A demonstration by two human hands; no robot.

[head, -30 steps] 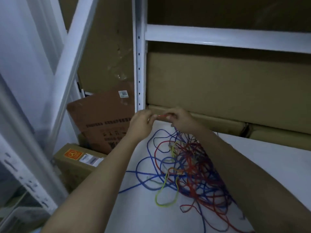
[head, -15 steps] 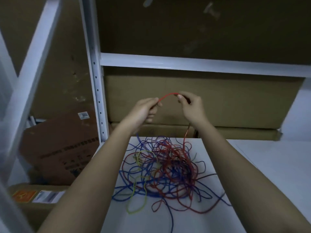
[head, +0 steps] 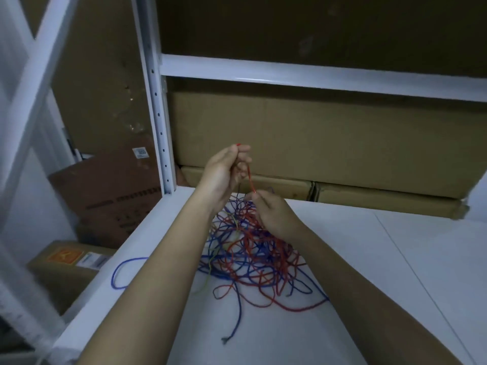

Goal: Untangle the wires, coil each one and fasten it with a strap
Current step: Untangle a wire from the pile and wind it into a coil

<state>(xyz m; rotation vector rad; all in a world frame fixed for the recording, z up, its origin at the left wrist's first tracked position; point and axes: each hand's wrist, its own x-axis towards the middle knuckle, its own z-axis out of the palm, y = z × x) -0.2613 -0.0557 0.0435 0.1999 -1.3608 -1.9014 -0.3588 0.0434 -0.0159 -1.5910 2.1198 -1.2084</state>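
Note:
A tangle of red, blue and yellow-green wires (head: 253, 256) lies on the white table (head: 369, 272). My left hand (head: 226, 169) is raised above the pile and pinches the end of a red wire (head: 249, 177), whose tip shows at my fingertips. The red wire runs down from there to my right hand (head: 271, 214), which pinches it lower, just over the far side of the tangle. One blue loop (head: 123, 272) sticks out to the left under my left forearm. A blue wire end (head: 229, 338) trails toward the table's near edge.
A white metal rack post (head: 158, 114) and shelf beam (head: 316, 77) stand behind the table. Large cardboard boxes (head: 316, 138) fill the back. More boxes (head: 105, 196) sit on the floor at left, one with an orange label (head: 64, 255).
My left hand stayed high with the red wire's end while my right hand slid down the wire toward the tangle. The stretch of wire between them now hangs almost vertical. The camera view shifted.

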